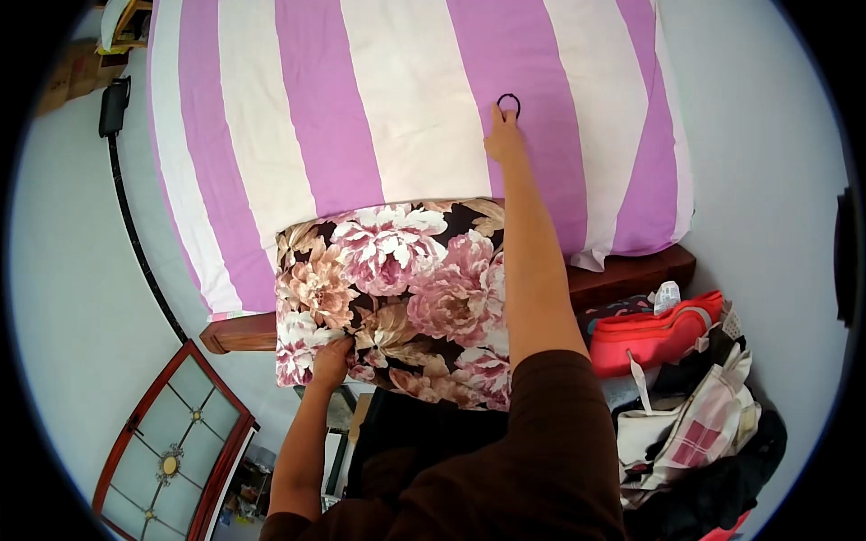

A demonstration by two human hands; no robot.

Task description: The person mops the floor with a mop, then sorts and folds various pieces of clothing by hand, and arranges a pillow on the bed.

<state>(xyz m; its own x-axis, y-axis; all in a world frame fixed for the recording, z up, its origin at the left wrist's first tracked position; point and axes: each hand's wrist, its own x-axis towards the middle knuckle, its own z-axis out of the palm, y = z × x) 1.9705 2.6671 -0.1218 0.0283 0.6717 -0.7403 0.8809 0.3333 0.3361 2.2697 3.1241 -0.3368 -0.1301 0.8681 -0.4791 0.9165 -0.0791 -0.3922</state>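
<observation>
A floral cushion (388,270) with pink, white and tan flowers on a dark ground lies at the near edge of the bed, partly over the striped sheet (415,117). My left hand (331,362) grips its near left part, fingers pressed into the fabric. Farther out, my right hand (503,140) reaches over a purple stripe, its fingertips at a thin black ring-shaped band (511,96). Two fingers are stretched apart against the band, and the other fingers are curled under.
Folded red cloth (645,335) and a heap of clothes (695,424) are at the right beside the wooden bed edge (631,276). A wood-framed glass door (171,442) stands lower left. A black strip (140,234) runs along the left wall.
</observation>
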